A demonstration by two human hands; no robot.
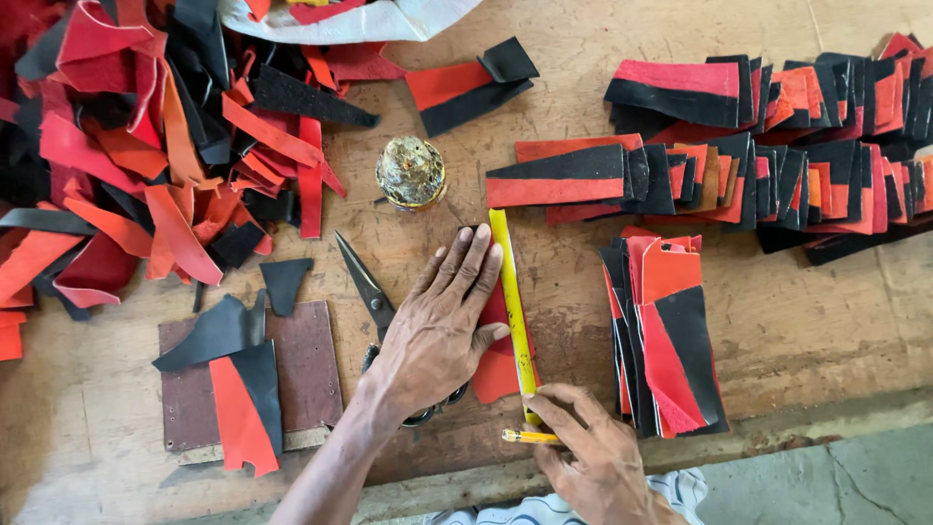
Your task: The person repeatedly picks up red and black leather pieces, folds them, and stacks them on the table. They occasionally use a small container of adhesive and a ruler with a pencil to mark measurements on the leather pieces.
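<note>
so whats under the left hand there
The left hand presses flat on a red leather piece, beside the yellow ruler. Red shows past the fingers and thumb; a dark edge peeks above the fingertips. The hand covers the rest, and the scissors handles.

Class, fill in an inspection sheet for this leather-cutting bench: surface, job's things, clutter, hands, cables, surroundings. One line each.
Surface: worn wooden bench, stained and scratched.
Job's things: yellow ruler laid along a red piece; yellow pencil at the ruler's near end.
Clutter: scrap heap of red, orange and black offcuts at far left; scissors; small tin; brown board with cut pieces on it; stacked cut pieces and overlapping rows at right.
Hands: left hand pressed flat on the red piece beside the ruler; right hand holding the pencil.
Cables: nothing seen.
Surroundings: concrete floor below the bench edge; white sacking at top.
</note>
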